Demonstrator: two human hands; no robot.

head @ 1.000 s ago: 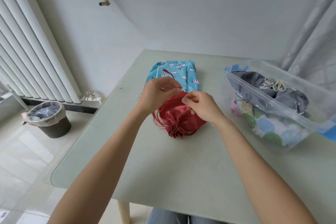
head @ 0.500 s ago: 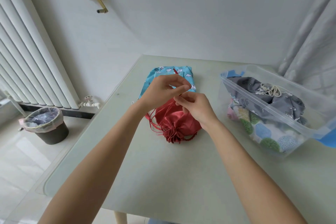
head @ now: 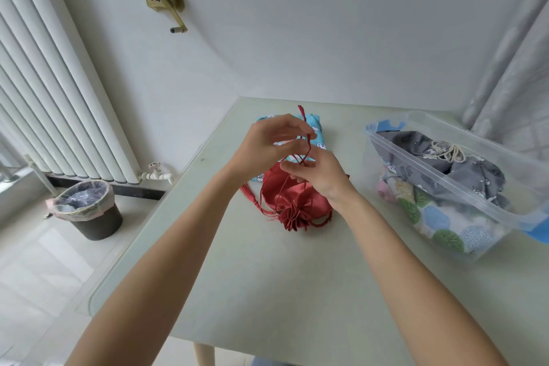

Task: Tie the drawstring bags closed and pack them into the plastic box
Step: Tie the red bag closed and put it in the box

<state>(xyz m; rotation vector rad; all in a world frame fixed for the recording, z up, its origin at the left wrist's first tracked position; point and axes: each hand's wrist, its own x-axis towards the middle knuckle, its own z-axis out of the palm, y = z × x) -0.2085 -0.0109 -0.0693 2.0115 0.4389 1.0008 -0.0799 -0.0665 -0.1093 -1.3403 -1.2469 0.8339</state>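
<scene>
Pinching the red cord (head: 306,140), both hands' grips, left hand (head: 267,145) and right hand (head: 319,175), half-hide the red bag (head: 292,199).

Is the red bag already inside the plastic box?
No, the red bag lies on the table, left of the box.

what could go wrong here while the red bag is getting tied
The red drawstring is thin and pinched only at the fingertips of the left hand and right hand, so it may slip before a knot forms. Pulling upward could drag the light red bag across the table. The plastic box already holds the grey bag heaped up near its rim, so room may be tight.
</scene>
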